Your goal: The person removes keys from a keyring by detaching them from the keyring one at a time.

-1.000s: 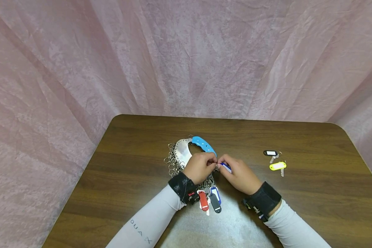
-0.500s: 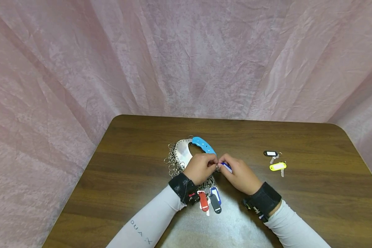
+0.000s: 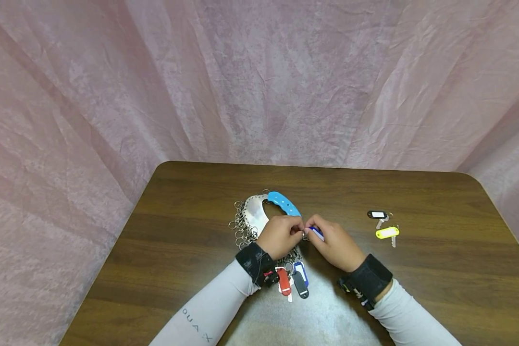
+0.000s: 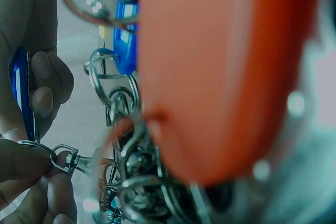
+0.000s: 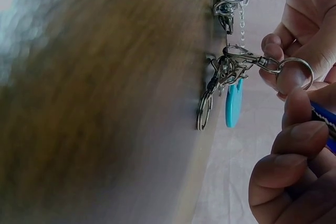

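Note:
My left hand (image 3: 278,236) pinches a split ring (image 5: 312,73), which is linked to a swivel clasp (image 5: 266,64) on the metal plate (image 3: 253,211). My right hand (image 3: 335,246) holds a blue key tag (image 3: 315,233) between thumb and fingers, its fingertips right at the ring. In the head view the plate lies partly under the left hand, with a light blue curved handle (image 3: 284,203) and many rings and clasps (image 3: 239,226) along its edge. A red key tag (image 3: 284,282), a black key tag (image 3: 301,285) and another blue key tag (image 3: 301,272) hang from it near the left wrist.
To the right on the brown wooden table (image 3: 190,192) lie a black key tag (image 3: 377,214) and a yellow key tag (image 3: 387,232), each with a key. A pink curtain (image 3: 259,86) hangs behind the table. The red tag fills much of the left wrist view.

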A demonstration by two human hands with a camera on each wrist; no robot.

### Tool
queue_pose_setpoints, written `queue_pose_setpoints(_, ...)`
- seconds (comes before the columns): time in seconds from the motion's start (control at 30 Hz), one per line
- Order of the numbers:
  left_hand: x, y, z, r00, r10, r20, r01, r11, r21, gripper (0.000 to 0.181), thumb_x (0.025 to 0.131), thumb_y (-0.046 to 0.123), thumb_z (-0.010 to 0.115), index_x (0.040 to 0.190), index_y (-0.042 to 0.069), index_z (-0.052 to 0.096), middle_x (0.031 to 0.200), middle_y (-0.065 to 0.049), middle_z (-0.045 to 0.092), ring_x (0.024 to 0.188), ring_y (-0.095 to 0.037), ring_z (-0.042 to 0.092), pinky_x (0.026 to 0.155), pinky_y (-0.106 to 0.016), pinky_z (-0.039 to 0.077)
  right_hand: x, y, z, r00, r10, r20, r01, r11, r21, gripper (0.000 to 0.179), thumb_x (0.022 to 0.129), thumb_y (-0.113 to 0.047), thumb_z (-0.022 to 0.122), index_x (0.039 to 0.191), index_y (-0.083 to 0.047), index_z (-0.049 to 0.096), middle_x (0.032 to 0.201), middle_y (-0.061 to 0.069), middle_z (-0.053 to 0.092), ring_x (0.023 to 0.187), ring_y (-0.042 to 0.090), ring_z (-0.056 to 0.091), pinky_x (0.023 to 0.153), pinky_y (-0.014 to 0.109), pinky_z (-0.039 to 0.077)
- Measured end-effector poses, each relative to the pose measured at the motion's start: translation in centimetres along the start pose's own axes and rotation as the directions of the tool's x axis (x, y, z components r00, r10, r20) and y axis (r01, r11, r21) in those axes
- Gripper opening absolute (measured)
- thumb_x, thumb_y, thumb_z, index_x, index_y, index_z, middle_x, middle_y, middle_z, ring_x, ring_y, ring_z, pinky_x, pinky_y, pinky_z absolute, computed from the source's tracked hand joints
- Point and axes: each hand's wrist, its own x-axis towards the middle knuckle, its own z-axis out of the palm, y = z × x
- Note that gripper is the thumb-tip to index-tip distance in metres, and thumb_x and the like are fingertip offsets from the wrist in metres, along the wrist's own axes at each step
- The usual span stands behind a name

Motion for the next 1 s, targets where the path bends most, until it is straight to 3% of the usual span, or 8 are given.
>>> queue_pose_setpoints(0.17, 0.0, 0.1, 0.0, 1.0, -0.005, 0.003, 0.005, 1.0, -0.005, 0.005, 0.089, 0.011, 0.069, 0.085, 0.015, 0.07, 0.072, 0.006, 0.064, 0.064, -0.002, 0.05, 0.059, -0.015, 0.038, 0.0, 0.1, 0.1, 1.0, -0.01, -0.015, 0.01, 1.0, -0.011, 0.006, 0.095, -0.01, 0.066, 0.097, -0.014, 0.062, 0.086, -0.002, 0.068, 0.073, 0.009, 0.058, 0.067, 0.028, 0.049)
queue_pose_setpoints(0.33, 0.0, 0.0, 0.0, 0.999, -0.052, 0.003, 0.052, 0.999, -0.004, 0.005, 0.09, 0.012, 0.069, 0.089, 0.016, 0.071, 0.072, 0.008, 0.061, 0.065, -0.001, 0.049, 0.06, -0.015, 0.038, 0.0, 0.1, -0.1, 1.0, -0.001, -0.015, 0.001, 1.0, -0.012, 0.005, 0.095, -0.011, 0.066, 0.097, -0.014, 0.062, 0.084, -0.003, 0.066, 0.072, 0.009, 0.057, 0.066, 0.027, 0.049)
queue_pose_setpoints(0.6, 0.1, -0.3, -0.4, 0.996, -0.094, -0.002, 0.094, 0.995, -0.046, 0.006, 0.092, 0.014, 0.068, 0.095, 0.013, 0.073, 0.079, 0.003, 0.07, 0.069, -0.004, 0.059, 0.063, -0.016, 0.046, 0.3, 0.3, -1.2, 0.998, 0.055, -0.019, -0.056, 0.998, -0.039, 0.006, 0.099, -0.017, 0.063, 0.096, -0.012, 0.064, 0.076, -0.007, 0.06, 0.067, 0.005, 0.052, 0.063, 0.024, 0.045)
queue_pose_setpoints(0.83, 0.2, -0.4, -0.5, 0.994, -0.108, 0.002, 0.108, 0.993, -0.045, 0.005, 0.091, 0.014, 0.069, 0.093, 0.015, 0.074, 0.08, 0.004, 0.072, 0.07, -0.004, 0.061, 0.065, -0.016, 0.046, 0.5, 1.1, -2.3, 0.997, 0.076, -0.026, -0.078, 0.995, -0.07, 0.005, 0.098, -0.013, 0.064, 0.094, -0.013, 0.067, 0.08, -0.004, 0.065, 0.07, 0.005, 0.056, 0.064, 0.024, 0.048)
queue_pose_setpoints(1.0, 0.2, -0.4, -0.3, 0.992, -0.122, 0.04, 0.124, 0.991, -0.042, 0.004, 0.091, 0.015, 0.068, 0.09, 0.017, 0.072, 0.077, 0.006, 0.07, 0.068, -0.001, 0.057, 0.063, -0.017, 0.044, 0.7, 2.1, -3.3, 0.992, 0.128, -0.018, -0.129, 0.988, -0.085, 0.004, 0.097, -0.014, 0.065, 0.095, -0.012, 0.067, 0.082, -0.003, 0.067, 0.072, 0.007, 0.058, 0.065, 0.024, 0.048)
